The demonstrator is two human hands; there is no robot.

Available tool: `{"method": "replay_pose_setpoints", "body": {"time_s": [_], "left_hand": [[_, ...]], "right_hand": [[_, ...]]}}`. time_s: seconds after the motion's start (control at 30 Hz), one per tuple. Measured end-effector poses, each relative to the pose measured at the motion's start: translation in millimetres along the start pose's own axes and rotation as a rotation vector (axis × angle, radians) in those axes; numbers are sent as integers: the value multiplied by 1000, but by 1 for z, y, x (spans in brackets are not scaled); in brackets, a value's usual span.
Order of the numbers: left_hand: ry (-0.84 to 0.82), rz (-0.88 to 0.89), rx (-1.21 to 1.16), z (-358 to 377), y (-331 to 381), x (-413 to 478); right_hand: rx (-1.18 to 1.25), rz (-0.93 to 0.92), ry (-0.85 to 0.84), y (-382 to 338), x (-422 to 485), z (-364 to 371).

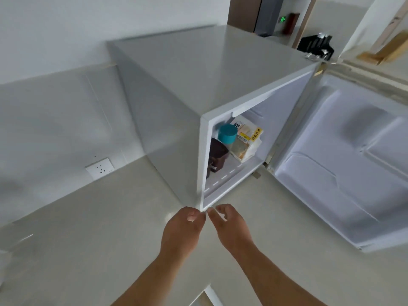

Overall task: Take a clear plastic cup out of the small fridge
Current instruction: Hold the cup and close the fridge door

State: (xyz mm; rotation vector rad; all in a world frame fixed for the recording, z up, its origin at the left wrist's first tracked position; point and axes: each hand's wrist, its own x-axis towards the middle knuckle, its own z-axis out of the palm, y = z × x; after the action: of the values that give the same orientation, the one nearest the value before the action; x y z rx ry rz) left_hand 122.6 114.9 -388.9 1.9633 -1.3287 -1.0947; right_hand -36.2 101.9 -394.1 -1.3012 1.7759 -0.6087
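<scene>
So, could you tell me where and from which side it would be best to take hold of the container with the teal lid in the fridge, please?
Probably around its body just under the teal lid, coming in through the open front. A dark brown container stands in front of its lower part and a packaged food bag is close on its right, so only the top is free. Both hands are empty.

One head-worn wide-angle view looks forward and steeply down from above and in front of the small fridge (198,85), close to it, so that the fridge's grey top fills the middle and its open front slants away below. The lens bends straight edges near the frame's borders. The open door (344,164) swings out to the fridge's right, its inner liner facing the camera. The pale surface (88,228) carrying the fridge spreads left of and in front of it. Beyond the fridge, at upper right, a doorway (276,16) shows.
</scene>
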Motion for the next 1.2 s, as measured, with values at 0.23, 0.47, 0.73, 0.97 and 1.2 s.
{"method": "replay_pose_setpoints", "body": {"time_s": [0.23,0.47,0.73,0.97,1.2], "left_hand": [[55,397,194,0,113,-19],[176,834,285,-22,228,-33],[301,1026,454,-57,325,-19],[294,954,732,-84,336,20],[222,914,772,-87,325,46]], "right_hand": [[-144,-184,192,-37,-12,-104],[-335,-442,412,-100,-28,-216],[-594,-516,568,-158,-46,-319],[-737,-355,658,-132,-49,-382],[-877,-55,721,-81,-51,-429]]}}
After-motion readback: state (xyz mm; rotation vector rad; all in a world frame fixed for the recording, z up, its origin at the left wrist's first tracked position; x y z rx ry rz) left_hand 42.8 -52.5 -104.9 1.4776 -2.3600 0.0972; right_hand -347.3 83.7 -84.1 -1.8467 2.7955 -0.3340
